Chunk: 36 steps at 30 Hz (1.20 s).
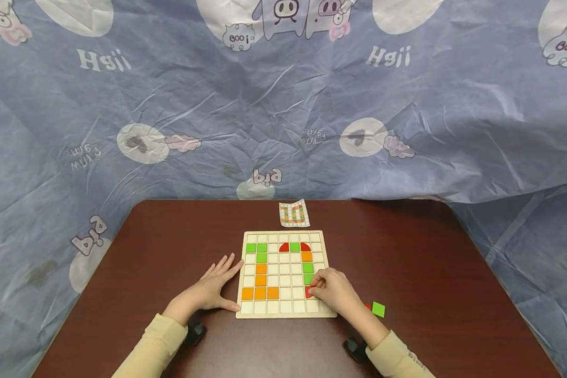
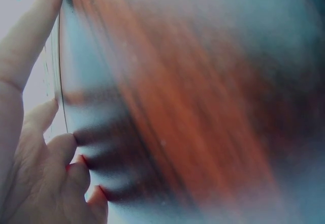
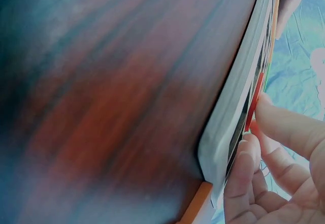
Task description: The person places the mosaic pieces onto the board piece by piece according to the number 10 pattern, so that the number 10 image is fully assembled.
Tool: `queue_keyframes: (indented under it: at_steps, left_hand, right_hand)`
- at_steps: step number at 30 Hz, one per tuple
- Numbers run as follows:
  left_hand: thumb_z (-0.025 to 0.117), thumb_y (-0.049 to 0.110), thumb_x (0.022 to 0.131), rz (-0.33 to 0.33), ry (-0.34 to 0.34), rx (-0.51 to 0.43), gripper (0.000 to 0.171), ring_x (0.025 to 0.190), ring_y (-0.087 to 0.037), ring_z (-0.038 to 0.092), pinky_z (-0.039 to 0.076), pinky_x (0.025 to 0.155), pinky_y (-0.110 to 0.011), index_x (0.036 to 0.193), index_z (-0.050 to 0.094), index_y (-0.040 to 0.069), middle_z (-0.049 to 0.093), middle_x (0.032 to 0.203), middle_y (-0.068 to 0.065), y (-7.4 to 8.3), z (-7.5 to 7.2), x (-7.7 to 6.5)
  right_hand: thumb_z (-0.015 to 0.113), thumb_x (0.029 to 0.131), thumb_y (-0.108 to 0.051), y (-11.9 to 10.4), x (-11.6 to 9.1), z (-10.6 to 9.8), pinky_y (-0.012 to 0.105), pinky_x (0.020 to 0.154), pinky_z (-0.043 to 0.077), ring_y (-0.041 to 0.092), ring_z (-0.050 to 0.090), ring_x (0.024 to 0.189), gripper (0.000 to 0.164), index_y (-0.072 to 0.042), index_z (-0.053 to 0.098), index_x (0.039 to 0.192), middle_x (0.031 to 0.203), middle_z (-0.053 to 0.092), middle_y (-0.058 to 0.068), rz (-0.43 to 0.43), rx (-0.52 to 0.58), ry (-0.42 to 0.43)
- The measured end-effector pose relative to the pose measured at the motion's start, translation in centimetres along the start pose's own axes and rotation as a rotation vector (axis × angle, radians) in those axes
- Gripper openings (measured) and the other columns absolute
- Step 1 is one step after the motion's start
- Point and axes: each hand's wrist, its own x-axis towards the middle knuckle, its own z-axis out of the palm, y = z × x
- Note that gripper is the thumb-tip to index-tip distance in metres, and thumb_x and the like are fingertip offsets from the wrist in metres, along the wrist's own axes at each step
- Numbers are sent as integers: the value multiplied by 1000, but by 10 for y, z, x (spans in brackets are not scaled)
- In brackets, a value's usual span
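Observation:
A white grid board lies on the brown table, with green, orange and red tiles set in it. My left hand rests flat on the table against the board's left edge, fingers straight, holding nothing. My right hand is on the board's lower right and pinches a red piece at a cell there. The right wrist view shows the fingertips on the red piece above the board's edge. In the left wrist view my left hand lies beside the blurred tabletop.
A loose green tile and a small red piece lie on the table right of my right wrist. A pattern card sits behind the board. Blue printed cloth hangs behind and around the table.

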Motion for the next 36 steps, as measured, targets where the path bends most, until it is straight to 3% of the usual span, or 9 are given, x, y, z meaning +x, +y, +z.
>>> queue_keyframes:
  at_steps: [8, 18, 27, 36]
  left_hand:
    - [85, 47, 70, -1, -4, 3, 114, 153, -41, 3, 8, 122, -59, 159, 20, 14, 6, 165, -19, 0, 0, 0]
    - [85, 47, 70, -1, -5, 14, 114, 153, -40, 3, 8, 122, -59, 159, 21, 14, 6, 165, -19, -1, 0, 1]
    - [85, 47, 70, -9, -4, 15, 115, 153, -40, 3, 8, 122, -58, 159, 21, 15, 6, 165, -19, -1, 0, 1]
    - [85, 47, 70, -7, -7, 12, 114, 153, -40, 3, 8, 122, -58, 159, 21, 15, 6, 165, -19, -1, 0, 1]
  right_hand:
    - [80, 80, -9, -1, -1, -3, 20, 59, 44, 6, 51, 65, 15, -13, 67, 73, 72, 57, -4, 30, 20, -11]
    - [76, 84, -12, 8, -6, -27, 21, 64, 47, 7, 56, 71, 6, -12, 70, 84, 80, 62, -2, 84, 38, 10]
    - [73, 89, -16, 31, -12, -59, 26, 67, 52, 11, 62, 74, 8, -10, 73, 95, 84, 69, 0, 142, 63, 22]
    - [74, 88, -21, 69, -31, -80, 24, 68, 53, 13, 64, 80, 20, -8, 72, 103, 91, 72, 1, 166, 75, -55]
